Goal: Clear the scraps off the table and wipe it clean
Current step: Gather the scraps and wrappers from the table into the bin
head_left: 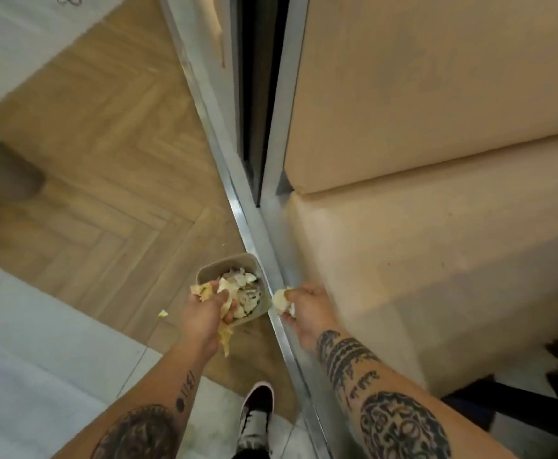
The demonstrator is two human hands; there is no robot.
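A small beige bin stands on the wooden floor against a metal door rail, filled with pale scraps. My left hand hovers over the bin's near edge and grips a bunch of yellowish peel scraps that hang below the fingers. My right hand is just right of the bin, over the rail, pinching a pale scrap. The table is out of view.
One small scrap lies on the herringbone floor left of the bin. A metal sliding-door rail runs diagonally; beige cushions fill the right. My shoe stands below. A grey object stands at far left.
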